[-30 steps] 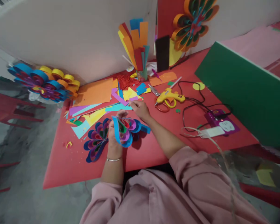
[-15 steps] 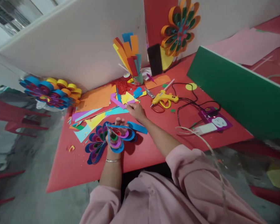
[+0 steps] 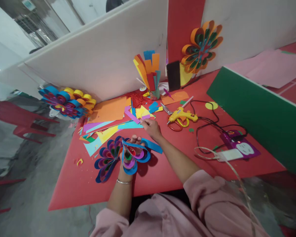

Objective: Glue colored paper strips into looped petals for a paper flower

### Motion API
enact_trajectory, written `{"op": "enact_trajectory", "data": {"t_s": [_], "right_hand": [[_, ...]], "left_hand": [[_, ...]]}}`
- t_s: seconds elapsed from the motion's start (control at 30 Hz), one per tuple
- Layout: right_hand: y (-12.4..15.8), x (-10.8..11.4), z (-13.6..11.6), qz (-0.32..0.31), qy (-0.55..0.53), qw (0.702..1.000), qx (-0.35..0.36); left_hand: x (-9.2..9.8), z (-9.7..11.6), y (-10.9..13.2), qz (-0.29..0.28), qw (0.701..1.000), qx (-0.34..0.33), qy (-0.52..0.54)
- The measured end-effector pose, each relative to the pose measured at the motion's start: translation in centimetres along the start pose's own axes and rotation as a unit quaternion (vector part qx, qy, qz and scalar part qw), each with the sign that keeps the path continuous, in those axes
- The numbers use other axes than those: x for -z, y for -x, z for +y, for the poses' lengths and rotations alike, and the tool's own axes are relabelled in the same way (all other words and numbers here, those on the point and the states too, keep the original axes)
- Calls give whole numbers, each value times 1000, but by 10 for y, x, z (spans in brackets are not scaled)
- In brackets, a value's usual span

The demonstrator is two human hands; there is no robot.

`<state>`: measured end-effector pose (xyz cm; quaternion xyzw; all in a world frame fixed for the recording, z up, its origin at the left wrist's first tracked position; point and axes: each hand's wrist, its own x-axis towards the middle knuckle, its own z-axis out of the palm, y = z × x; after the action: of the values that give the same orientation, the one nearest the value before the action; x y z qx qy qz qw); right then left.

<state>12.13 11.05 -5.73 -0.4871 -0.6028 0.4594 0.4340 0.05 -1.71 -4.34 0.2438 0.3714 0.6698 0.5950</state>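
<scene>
My left hand [image 3: 136, 140] is closed around a quilled paper flower [image 3: 129, 161] of blue, purple, green and red loops, held just above the table's near side. Most of that hand lies behind the loops. One long blue strip [image 3: 151, 145] sticks out from the flower toward the right. Farther back, my right hand [image 3: 151, 128] has its fingers pinched at the end of a purple paper strip [image 3: 133, 117], over yellow and blue paper scraps [image 3: 143, 112].
A yellow glue gun [image 3: 182, 115] and scissors [image 3: 166, 109] lie right of my right hand. Black cables run to a purple power strip [image 3: 240, 144]. A cup [image 3: 155, 95] of paper strips, a phone [image 3: 173, 75] and finished paper flowers [image 3: 64, 102] stand along the partition.
The camera view has shifted, so everything sits lower and farther right in the picture. Both hands keep nearly the same pose, with the flower in the left and the purple strip at the right fingers.
</scene>
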Motion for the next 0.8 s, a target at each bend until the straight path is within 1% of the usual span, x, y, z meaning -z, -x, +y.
{"op": "enact_trajectory", "data": {"t_s": [0.17,0.23,0.37,0.47,0.57,0.73,0.8], "right_hand": [[2,2,-1,-8,15,1000,-8],[3,2,-2,-11,21,1000,-11],[3,2,-2,-22,31,999,-14],[2,2,-2,-28,35,999,-15],[2,1,-2,-32,36,999,-15],[3,2,-2,-33,39,999,-13],[3,3,-2,-32,38,999,-9]], "left_hand": [[-11,0,1,31,999,0,15],[-11,-2,3,48,999,-7,24],[-9,-5,10,80,996,5,35],[-7,-6,15,99,994,-5,40],[-5,-6,15,100,994,-9,39],[3,-8,11,83,995,48,33],[6,-9,9,65,996,46,25]]}}
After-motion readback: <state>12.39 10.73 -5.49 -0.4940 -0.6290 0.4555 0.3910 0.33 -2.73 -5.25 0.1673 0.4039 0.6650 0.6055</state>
